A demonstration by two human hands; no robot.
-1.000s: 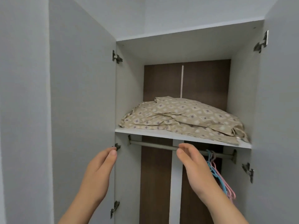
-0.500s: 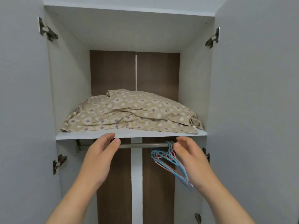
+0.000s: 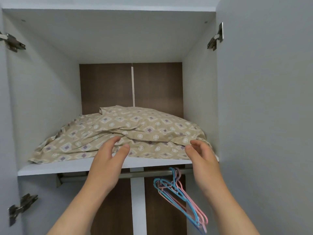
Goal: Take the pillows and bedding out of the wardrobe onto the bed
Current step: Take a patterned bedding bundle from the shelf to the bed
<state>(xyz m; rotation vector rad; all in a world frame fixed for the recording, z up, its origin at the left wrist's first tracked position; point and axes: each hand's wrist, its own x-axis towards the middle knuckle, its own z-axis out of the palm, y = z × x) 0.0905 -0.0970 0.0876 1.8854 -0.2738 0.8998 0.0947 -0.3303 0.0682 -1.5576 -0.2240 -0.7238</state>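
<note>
A beige patterned pillow and rumpled bedding (image 3: 128, 131) lie on the upper shelf (image 3: 55, 167) of the open wardrobe. My left hand (image 3: 108, 156) is raised over the shelf's front edge, its fingers spread and the fingertips at the folds of the bedding near the middle. My right hand (image 3: 201, 155) is open too, its fingers just at the right front corner of the fabric. Neither hand has closed on the cloth.
Both wardrobe doors stand open, the right door (image 3: 264, 99) close beside my right arm. Under the shelf runs a metal rail (image 3: 147, 173) with blue and pink hangers (image 3: 183, 197) hanging just below my right wrist. Metal hinges (image 3: 22, 207) stick out on the left.
Both hands have risen from below the shelf edge up to the bedding, and the view has come closer and more square to the wardrobe.
</note>
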